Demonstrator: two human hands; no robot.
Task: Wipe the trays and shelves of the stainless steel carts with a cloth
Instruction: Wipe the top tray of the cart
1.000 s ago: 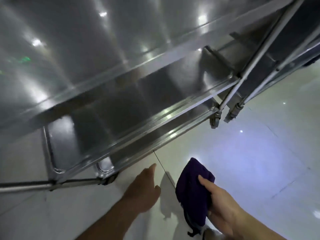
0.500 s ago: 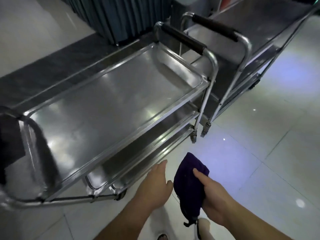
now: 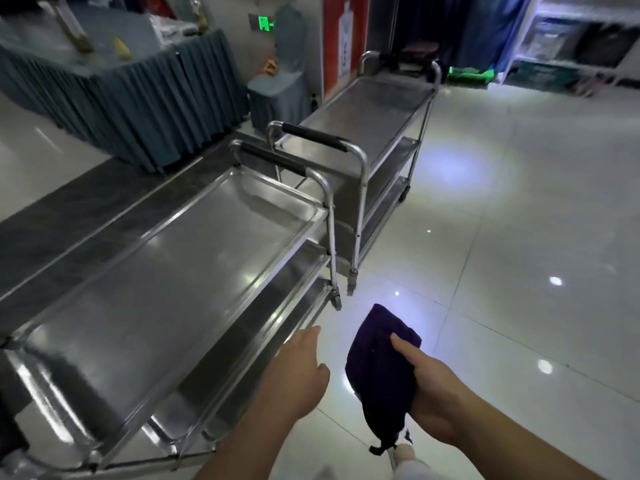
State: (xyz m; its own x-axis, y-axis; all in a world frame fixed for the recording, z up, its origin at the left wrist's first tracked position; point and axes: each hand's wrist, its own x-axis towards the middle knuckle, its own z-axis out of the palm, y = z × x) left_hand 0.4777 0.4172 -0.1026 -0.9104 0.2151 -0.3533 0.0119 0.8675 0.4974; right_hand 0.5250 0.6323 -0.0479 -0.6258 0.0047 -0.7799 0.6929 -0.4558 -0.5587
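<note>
1. I see a glossy pale tiled floor [image 3: 519,254] filling the right of my view, with a dark grey tiled strip [image 3: 69,216] running along the left behind the carts.
2. At the far left stands a table draped in a pleated blue-grey skirt [image 3: 138,109], and past it a chair in a matching blue-grey cover [image 3: 280,84]; a green lit sign [image 3: 265,23] glows on the wall above.
3. The nearer three-tier stainless steel cart [image 3: 156,271] sits directly left of my hands, its top tray bare and shiny, its black-gripped handle [image 3: 273,161] at the far end.
4. A second stainless steel cart [image 3: 374,109] of the same build stands just beyond the first, end to end with it, its own handle [image 3: 311,135] close to the first cart's.
5. My right hand [image 3: 436,389] grasps a bunched dark purple cloth [image 3: 377,362], thumb laid across its front; the cloth hangs over the floor, beside the nearer cart and apart from it.
6. My left hand [image 3: 294,372] is relaxed, fingers extended, hovering just beside the nearer cart's lower shelf edges, holding nothing.
</note>
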